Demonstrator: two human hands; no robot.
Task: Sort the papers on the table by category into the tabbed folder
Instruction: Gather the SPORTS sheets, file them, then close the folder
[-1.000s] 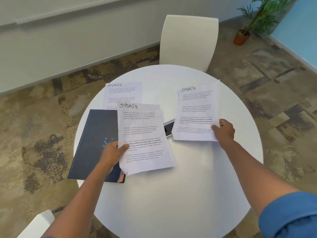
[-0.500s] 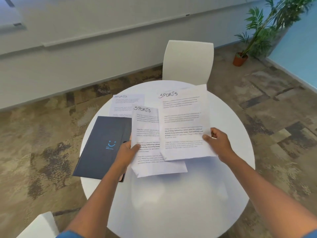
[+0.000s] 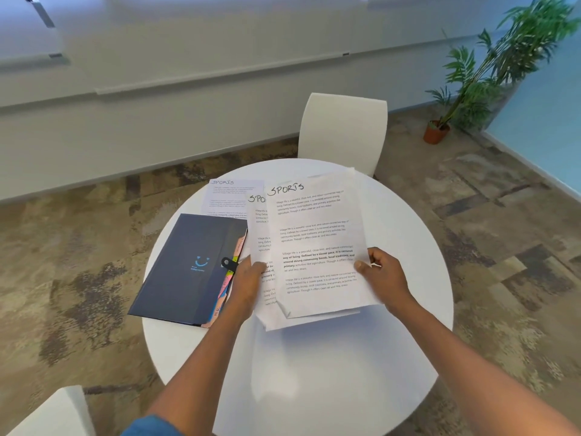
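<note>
Over the round white table (image 3: 314, 372), I hold two sheets headed SPORTS. My right hand (image 3: 382, 276) pinches the right edge of the top sheet (image 3: 314, 243), which lies over most of the second sheet (image 3: 261, 234). My left hand (image 3: 250, 278) grips that lower sheet at its left edge. A third SPORTS sheet (image 3: 232, 196) lies flat at the table's back left. Closed on the left of the table is the dark tabbed folder (image 3: 188, 265), with coloured tabs showing along its right side and a strap clasp.
A white chair (image 3: 342, 130) stands behind the table. Another white chair corner (image 3: 53, 413) shows at the bottom left. A potted plant (image 3: 471, 89) stands on the patterned carpet at the back right, by a blue wall.
My right hand has carried its sheet leftward until it overlaps the sheet in my left hand. The phone seen earlier between the sheets is now covered.
</note>
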